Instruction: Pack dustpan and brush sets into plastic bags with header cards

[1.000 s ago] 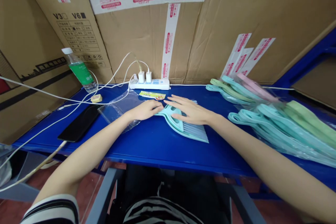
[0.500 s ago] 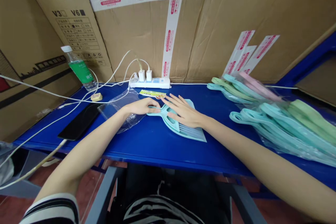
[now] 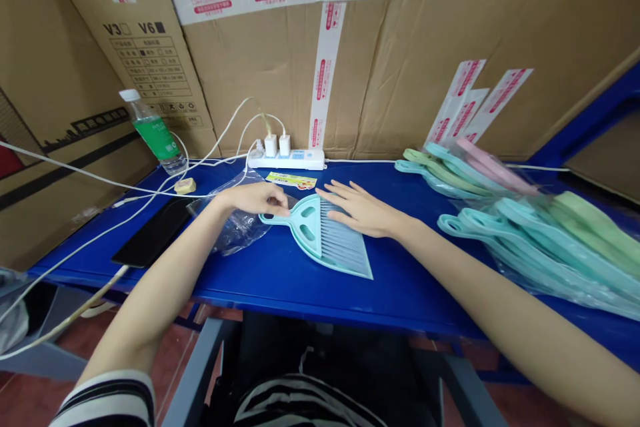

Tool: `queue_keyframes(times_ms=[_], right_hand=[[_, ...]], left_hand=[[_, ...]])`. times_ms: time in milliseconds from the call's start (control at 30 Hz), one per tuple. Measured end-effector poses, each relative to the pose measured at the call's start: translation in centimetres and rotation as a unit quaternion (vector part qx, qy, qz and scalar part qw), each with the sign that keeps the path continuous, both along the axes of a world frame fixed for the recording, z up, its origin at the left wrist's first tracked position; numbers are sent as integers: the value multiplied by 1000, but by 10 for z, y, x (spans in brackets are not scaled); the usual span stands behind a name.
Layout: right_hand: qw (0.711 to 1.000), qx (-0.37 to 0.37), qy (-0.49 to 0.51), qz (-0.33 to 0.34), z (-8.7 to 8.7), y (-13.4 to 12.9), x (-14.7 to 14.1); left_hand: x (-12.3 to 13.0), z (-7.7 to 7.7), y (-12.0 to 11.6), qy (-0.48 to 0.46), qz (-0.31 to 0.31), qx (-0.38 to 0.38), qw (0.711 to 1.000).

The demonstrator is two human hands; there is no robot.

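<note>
A pale turquoise plastic dustpan with a matching grey-bristled brush nested in it (image 3: 306, 225) lies flat on a blue tabletop (image 3: 300, 287), its looped handle end at the fingers of a person's left hand (image 3: 257, 200), thumb and forefinger closed on the handle. The right hand (image 3: 363, 210), palm down with fingers spread, rests over the upper part of the bristles. Beneath and beside the left hand lies a crumpled clear plastic bag (image 3: 240, 230); just beyond the two hands sit a yellow-green printed card (image 3: 291, 180) and a white power strip with two white plugs (image 3: 300, 159). Well to the left of the left hand are a black flat phone-like device (image 3: 150, 233), a small pale yellow block (image 3: 185, 185) and a green-labelled clear bottle (image 3: 156, 137). Right of the right hand, turquoise, green and pink dustpan sets in clear wrapping (image 3: 530, 240) lie in a pile.
</note>
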State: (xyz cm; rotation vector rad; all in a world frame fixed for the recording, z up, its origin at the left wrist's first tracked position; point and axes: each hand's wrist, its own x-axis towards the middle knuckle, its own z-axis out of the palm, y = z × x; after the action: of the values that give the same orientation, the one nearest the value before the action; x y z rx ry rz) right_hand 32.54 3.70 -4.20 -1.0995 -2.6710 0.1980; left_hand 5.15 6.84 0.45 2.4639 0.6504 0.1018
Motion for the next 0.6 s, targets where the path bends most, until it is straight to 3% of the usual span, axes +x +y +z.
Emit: queue_keyframes(times_ms=[133,200,300,433,600], right_hand=[[1000,2,-8,-24,3,-2,-1],[999,5,-12,-37,4,-4,-3],[999,8,-8,-36,6,-5,-4],[999,6,43,-26,8,-2,-5],[996,15,82,-28,9,3,-7]], left_hand=[[6,-11,4,-24,135,182,974],[10,-16,6,-31,173,231,957],[12,-21,8,-26,161,222,961],[11,-21,10,-8,128,156,979],[15,-20,10,20,136,98,986]])
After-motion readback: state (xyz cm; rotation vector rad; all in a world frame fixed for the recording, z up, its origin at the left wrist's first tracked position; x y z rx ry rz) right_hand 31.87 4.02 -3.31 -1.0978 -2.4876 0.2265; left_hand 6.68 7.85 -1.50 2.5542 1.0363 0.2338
